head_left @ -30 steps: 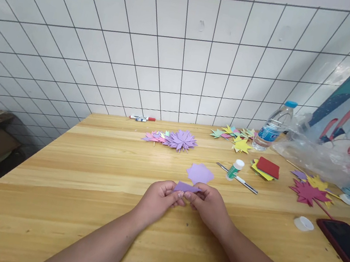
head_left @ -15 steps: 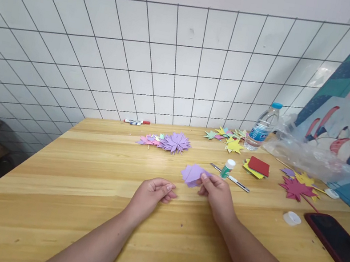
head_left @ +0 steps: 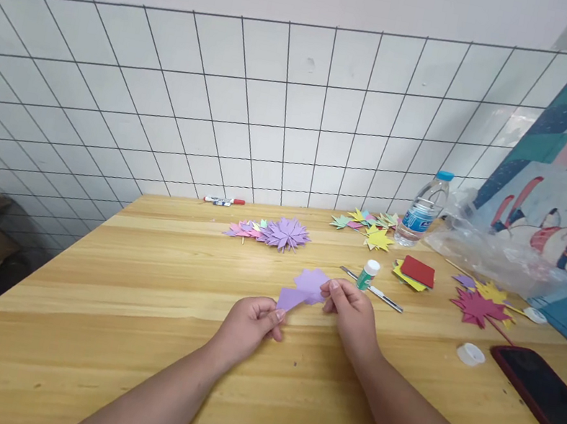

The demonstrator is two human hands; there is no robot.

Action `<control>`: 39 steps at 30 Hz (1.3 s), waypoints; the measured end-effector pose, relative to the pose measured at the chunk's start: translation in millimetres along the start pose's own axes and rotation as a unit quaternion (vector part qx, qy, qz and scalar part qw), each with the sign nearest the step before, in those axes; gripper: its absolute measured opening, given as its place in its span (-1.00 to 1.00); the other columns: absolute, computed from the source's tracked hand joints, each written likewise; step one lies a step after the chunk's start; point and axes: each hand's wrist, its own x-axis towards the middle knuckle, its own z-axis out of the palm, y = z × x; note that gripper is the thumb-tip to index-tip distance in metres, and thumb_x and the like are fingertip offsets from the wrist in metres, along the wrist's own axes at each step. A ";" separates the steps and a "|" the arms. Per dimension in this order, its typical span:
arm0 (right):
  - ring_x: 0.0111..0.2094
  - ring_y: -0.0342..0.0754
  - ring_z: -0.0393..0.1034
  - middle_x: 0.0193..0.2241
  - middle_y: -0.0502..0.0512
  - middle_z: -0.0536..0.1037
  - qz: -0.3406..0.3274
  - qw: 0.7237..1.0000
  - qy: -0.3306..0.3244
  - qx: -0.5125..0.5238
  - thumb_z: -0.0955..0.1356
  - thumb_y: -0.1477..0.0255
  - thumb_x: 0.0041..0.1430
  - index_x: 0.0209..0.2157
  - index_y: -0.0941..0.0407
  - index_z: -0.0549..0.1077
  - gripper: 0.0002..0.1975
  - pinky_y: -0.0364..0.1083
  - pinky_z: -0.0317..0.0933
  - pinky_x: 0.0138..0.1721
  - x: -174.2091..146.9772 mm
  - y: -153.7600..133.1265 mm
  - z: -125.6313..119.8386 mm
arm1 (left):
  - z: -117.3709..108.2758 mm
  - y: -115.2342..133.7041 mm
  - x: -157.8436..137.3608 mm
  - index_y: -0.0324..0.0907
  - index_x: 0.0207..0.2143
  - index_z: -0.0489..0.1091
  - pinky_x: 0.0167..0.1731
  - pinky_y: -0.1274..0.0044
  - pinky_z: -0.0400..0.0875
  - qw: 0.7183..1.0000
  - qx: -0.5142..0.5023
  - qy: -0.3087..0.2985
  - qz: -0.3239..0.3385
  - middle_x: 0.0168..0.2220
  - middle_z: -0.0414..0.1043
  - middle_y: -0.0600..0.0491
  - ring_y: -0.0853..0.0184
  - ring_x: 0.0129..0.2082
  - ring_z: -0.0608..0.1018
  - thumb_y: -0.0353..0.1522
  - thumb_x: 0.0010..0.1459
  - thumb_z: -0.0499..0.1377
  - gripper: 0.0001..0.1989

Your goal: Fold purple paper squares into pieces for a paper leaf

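Note:
My right hand (head_left: 350, 315) is closed on the right edge of a small fan of light purple paper pieces (head_left: 311, 283), held just above the table. Between the thumb and fingers of my left hand (head_left: 253, 324) is the lower left corner of a darker purple paper piece (head_left: 291, 299), whose right end overlaps the fan. Behind my right hand stand a glue stick (head_left: 368, 274) with a green label and a craft knife (head_left: 383, 297) lying flat. Farther back lies a purple paper flower (head_left: 285, 233) with many points.
Red and yellow paper squares (head_left: 418, 272), a crimson paper star (head_left: 478, 307), a white cap (head_left: 470, 355) and a phone (head_left: 547, 397) lie on the right. A water bottle (head_left: 423, 211), yellow paper stars (head_left: 378, 238) and markers (head_left: 224, 201) are along the tiled wall.
My left hand, with nothing showing in it before, now pinches a purple paper piece swung out toward the left from the fan. My right hand keeps its hold. The camera view has shifted slightly.

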 end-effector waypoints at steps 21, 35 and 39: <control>-0.22 -0.07 0.37 -0.32 0.05 0.48 -0.206 0.965 -0.131 -0.102 0.26 0.68 -0.05 -0.40 0.07 0.45 -0.75 -0.07 0.21 -0.12 -10.3 -0.5 9.9 | -1.6 -0.3 0.5 -0.27 -0.38 0.39 -0.48 0.55 0.31 0.998 -0.056 -0.015 0.010 -0.49 0.48 -0.05 0.36 -0.50 0.46 -0.05 0.10 0.03 -0.57; 0.01 -0.02 0.26 0.15 0.12 0.12 -0.200 0.956 -0.164 -0.136 0.24 0.74 -0.09 -0.40 0.08 0.51 -0.65 -0.03 0.16 -0.02 -9.9 10.9 11.2 | -1.5 -0.3 2.7 -0.25 -0.31 0.40 -0.47 0.60 0.27 0.996 -0.080 -0.024 -0.012 -0.48 0.48 0.02 0.40 -0.49 0.46 -0.17 0.05 0.15 -0.70; -0.09 -0.04 0.34 -0.08 0.12 0.39 -0.180 0.960 -0.180 -0.117 0.31 0.66 -0.04 -0.41 0.04 0.54 -0.74 -0.08 0.23 -0.12 -9.4 11.7 13.6 | -4.6 -3.5 6.6 -0.24 -0.29 0.39 -0.48 0.60 0.29 0.993 -0.119 -0.005 -0.021 -0.51 0.48 0.03 0.41 -0.53 0.46 -0.20 0.00 0.21 -0.70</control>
